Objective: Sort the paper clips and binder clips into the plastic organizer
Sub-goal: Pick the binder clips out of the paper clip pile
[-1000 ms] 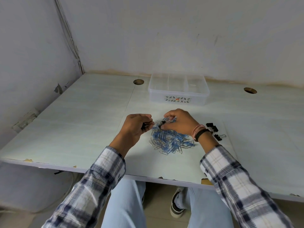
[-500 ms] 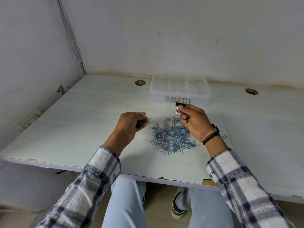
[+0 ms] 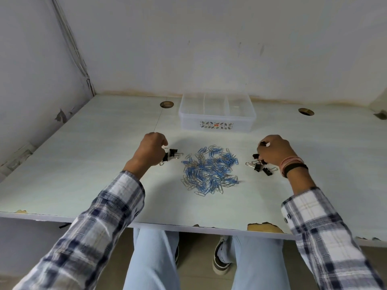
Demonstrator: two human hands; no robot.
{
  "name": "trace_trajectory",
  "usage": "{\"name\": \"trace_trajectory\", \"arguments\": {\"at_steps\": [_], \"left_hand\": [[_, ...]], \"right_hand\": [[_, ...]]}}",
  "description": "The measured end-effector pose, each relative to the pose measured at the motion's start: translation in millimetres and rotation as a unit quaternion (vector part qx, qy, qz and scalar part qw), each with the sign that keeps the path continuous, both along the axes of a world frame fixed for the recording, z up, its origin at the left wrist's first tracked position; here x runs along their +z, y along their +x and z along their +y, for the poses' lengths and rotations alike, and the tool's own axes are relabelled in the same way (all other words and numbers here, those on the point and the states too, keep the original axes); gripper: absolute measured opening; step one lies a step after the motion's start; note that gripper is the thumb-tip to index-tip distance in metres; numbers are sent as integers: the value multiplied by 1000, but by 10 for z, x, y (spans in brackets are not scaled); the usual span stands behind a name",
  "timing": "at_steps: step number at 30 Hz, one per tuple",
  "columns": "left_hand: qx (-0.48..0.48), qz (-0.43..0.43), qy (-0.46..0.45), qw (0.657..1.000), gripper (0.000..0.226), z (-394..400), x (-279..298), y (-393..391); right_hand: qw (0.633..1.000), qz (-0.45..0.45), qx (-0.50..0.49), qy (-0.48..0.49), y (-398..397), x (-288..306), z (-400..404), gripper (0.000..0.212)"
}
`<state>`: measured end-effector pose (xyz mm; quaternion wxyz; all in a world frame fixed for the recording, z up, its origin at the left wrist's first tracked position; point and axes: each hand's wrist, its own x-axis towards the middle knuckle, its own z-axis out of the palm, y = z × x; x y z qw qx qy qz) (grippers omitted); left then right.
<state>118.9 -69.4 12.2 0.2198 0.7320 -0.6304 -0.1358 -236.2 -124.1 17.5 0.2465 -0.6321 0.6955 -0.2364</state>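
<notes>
Paper clips [image 3: 210, 169] lie heaped before the empty organizer [image 3: 216, 120]; we curl our left hand [image 3: 151, 151] and right hand [image 3: 274, 150] around binder clips [image 3: 171, 154], pulling them aside to separate kinds.

Your paper clips [image 3: 210, 171]: thin bent wire, some blue-coated, some bare silvery metal with slight sheen. Your binder clips [image 3: 260, 166]: matt black bodies, shiny silver wire handles. Plastic organizer [image 3: 217, 120]: translucent, smooth, glossy plastic, printed leaf-pattern label on front wall. Your table [image 3: 83, 164]: pale laminate, smooth, faint grain, low sheen; front edge chipped, rough brown core exposed. Your sleeves [image 3: 109, 208]: soft woven plaid cloth. Wall [image 3: 188, 49]: matt, scuffed paint.
</notes>
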Motion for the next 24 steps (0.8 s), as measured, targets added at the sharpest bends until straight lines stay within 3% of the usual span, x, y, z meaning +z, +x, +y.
{"name": "trace_trajectory", "arguments": {"at_steps": [3, 16, 24], "left_hand": [[-12, -29, 7, 999, 42, -33, -45, -14], [2, -6, -22, 1000, 24, 41, -80, 109], [-45, -34, 12, 998, 29, 75, -101, 11]], "right_hand": [[998, 62, 2, -18, -42, -45, -16, 19], [998, 63, -10, -13, -230, -56, -20, 21], [994, 109, 20, 9, -174, -81, 42, 13]]}}
